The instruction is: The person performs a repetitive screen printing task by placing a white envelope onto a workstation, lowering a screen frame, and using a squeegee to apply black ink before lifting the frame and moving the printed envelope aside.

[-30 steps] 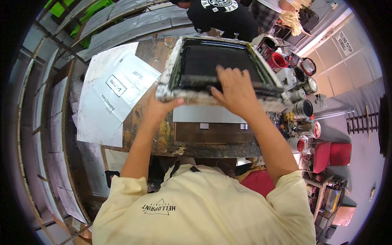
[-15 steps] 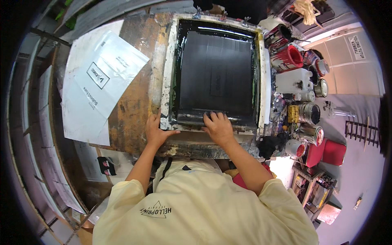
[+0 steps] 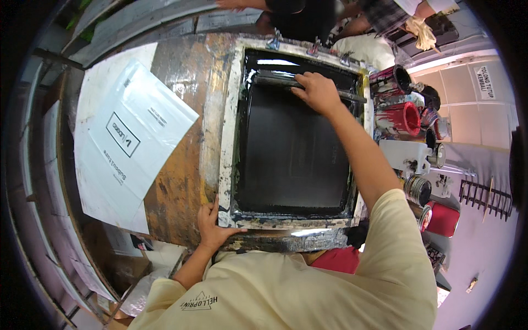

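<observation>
My right hand [image 3: 320, 93] is closed on a black-inked squeegee [image 3: 275, 81], which lies crosswise near the far end of a screen-printing frame [image 3: 226, 137]. Dark ink coats the mesh [image 3: 291, 170], where a faint printed design shows through. At the frame's near left corner rests my left hand [image 3: 213, 226], its thumb stretched along the near edge and its fingers apart from it along the left side. What lies beneath the frame is hidden. To the left, a printed white plastic bag [image 3: 148, 159] lies on a white sheet [image 3: 91, 137].
Ink-stained cans, including a red-smeared bucket [image 3: 404, 119], and a white jug [image 3: 404, 155] crowd the right side. Clamps [image 3: 275, 41] hold the frame's far edge. Shelving racks [image 3: 52, 181] stand at left. Other people [image 3: 291, 14] are beyond the table.
My right hand has moved the squeegee from the frame's near end to its far end. The left hand stays at the corner. Other people have come into view at the top.
</observation>
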The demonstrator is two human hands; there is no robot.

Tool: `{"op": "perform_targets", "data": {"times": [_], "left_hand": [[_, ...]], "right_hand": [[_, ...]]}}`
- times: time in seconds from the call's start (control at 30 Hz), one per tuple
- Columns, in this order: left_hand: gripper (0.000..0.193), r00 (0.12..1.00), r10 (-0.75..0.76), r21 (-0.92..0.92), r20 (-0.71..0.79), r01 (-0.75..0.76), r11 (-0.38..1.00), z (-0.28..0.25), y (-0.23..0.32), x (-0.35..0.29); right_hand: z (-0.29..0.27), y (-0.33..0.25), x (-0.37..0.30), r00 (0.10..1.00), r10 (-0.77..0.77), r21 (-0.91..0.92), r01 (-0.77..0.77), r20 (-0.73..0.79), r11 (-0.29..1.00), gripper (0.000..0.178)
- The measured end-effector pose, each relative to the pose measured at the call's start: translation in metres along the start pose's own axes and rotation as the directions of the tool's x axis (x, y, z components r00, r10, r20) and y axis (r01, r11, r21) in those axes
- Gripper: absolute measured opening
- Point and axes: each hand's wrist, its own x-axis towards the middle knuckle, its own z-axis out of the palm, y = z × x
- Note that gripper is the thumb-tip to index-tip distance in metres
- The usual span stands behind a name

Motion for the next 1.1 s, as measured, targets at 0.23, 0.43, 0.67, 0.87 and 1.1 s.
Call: {"op": "perform_targets", "data": {"times": [0.23, 0.43, 0.67, 0.87, 1.1], "left_hand": [[0.131, 0.985, -0.129, -0.326, 0.117, 0.161, 0.932, -0.019, 0.030, -0.001], [0.109, 0.986, -0.135, -0.446, 0.094, 0.163, 0.880, -0.030, 0.042, -0.005], [0.088, 0.987, -0.163, -0.563, -0.013, 0.127, 0.817, -0.054, 0.059, 0.003], [0.058, 0.856, 0.233, -0.701, -0.461, -0.512, 0.497, -0.130, 0.171, 0.060], [0.027, 0.924, 0.377, -0.077, 0.071, -0.371, 0.925, -0.026, -0.006, 0.070]], "right_hand": [[-0.010, 0.018, 0.008, 0.996, -0.015, -0.028, 0.013, -0.093, 1.000, 0.038], [-0.011, -0.077, -0.118, 0.996, -0.003, 0.009, 0.004, -0.086, 1.000, 0.033], [-0.134, -0.209, -0.262, 1.000, 0.014, 0.109, -0.014, -0.003, 0.994, 0.039], [-0.227, -0.201, -0.213, 0.855, -0.040, -0.174, -0.059, -0.517, 0.983, 0.037], [-0.267, -0.193, -0.175, 0.802, -0.022, -0.148, -0.083, -0.597, 0.986, 0.040]]}}
